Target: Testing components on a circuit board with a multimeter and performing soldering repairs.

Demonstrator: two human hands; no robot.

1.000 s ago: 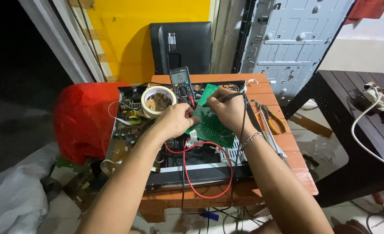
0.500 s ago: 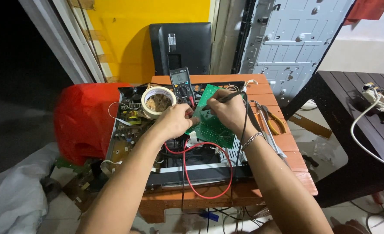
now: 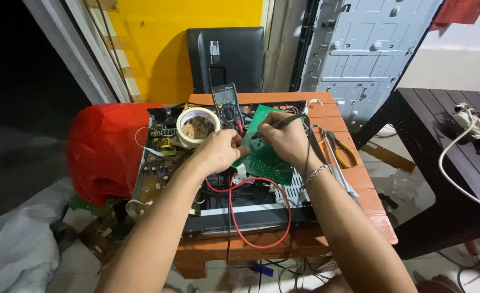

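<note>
A green circuit board point(image 3: 266, 157) is tilted up over an opened black electronics chassis point(image 3: 250, 209) on a small orange table point(image 3: 370, 195). My left hand point(image 3: 220, 151) grips the red test probe at the board's left edge; its red lead point(image 3: 261, 239) loops down over the chassis. My right hand point(image 3: 286, 138) holds the black test probe like a pen, tip against the board's upper part. A black multimeter point(image 3: 227, 104) stands just behind the hands, its screen toward me.
A roll of tape point(image 3: 197, 125) lies on the chassis at the left. Pliers with yellow handles point(image 3: 344, 152) rest on the table's right side. A red bag point(image 3: 107, 149) stands left, a dark monitor point(image 3: 226, 57) behind, a dark table point(image 3: 446, 157) with cables right.
Both hands stay on the probes at the green board with only slight shifts. Nothing else has moved.
</note>
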